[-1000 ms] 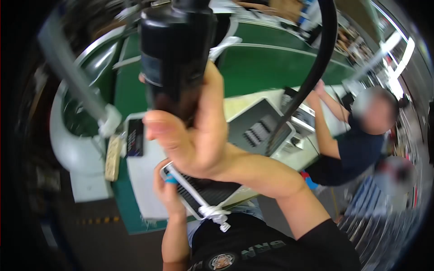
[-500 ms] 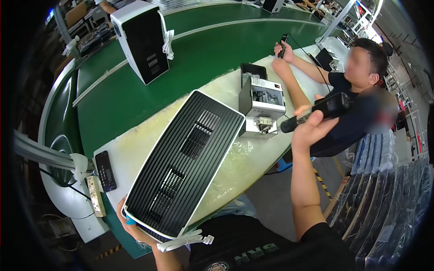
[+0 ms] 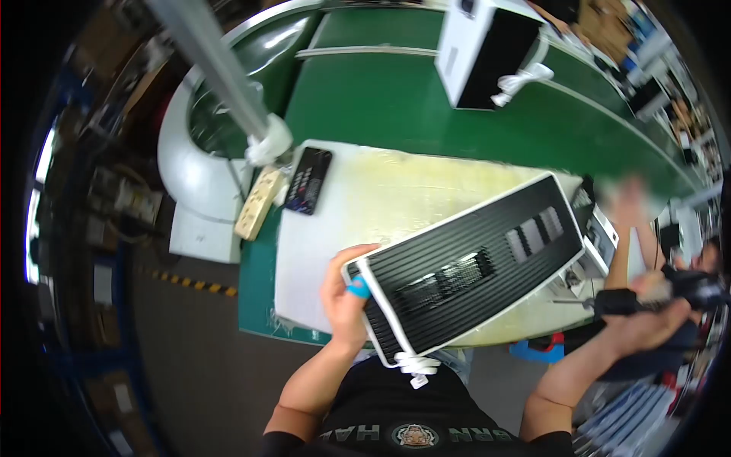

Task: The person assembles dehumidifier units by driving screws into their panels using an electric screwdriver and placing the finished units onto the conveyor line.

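Green belt [image 3: 381, 95] curves behind the work place, with a pale sheet [image 3: 304, 266] spread over the bench before it. Across the sheet, one end reaching past the front edge towards the person's black shirt, lies a black ribbed unit [image 3: 457, 308] in a white frame. Left grip [image 3: 346, 297] is closed about its left end, a blue band [image 3: 358, 287] showing on one finger; the body of the unit runs away from it to the right and upward. Its bundled white cable [image 3: 417, 364] hangs at the near corner, just beside that hand. Right grip [image 3: 655, 327], blurred, is closed around a black tool [image 3: 697, 289], off to the right and apart from the unit. Phone [image 3: 308, 180] and cream power strip [image 3: 259, 204] lie side by side at left; a white-and-black unit [image 3: 495, 57] stands on the belt.

Half a second ago the ribbed unit pointed more steeply up the view; it now slants flatter. Left grip keeps the same end. The camera has turned, carrying the standing unit from upper left to upper right.
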`<state>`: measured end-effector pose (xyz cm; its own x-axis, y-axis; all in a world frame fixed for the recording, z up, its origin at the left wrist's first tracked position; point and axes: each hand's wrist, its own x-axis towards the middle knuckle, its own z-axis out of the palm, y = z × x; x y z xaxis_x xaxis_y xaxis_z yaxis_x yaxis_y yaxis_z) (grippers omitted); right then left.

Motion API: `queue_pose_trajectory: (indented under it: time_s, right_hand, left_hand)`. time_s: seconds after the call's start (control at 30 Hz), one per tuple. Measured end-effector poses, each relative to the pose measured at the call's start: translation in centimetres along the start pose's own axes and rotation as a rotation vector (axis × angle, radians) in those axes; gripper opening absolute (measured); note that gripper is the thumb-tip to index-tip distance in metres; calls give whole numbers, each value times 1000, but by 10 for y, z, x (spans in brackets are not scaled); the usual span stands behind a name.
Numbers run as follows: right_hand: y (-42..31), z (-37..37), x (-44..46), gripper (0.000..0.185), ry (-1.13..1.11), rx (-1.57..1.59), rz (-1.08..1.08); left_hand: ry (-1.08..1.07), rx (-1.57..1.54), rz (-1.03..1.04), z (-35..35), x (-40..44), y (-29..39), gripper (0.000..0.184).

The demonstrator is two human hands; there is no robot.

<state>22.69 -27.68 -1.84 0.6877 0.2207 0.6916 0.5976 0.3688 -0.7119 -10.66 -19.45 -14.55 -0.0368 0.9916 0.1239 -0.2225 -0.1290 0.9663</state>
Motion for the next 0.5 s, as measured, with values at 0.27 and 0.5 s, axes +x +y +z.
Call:
queue_pose_trajectory:
  time_s: [0.27, 0.5]
  right_hand:
    - [-117, 149, -51, 64, -507, 656, 13]
    - [-136, 213, -105, 78, -585, 612, 88]
  left_hand:
    - [-78, -169, -50, -2, -1, -5, 42]
    - [-71, -198, 28, 0, 1, -9, 37]
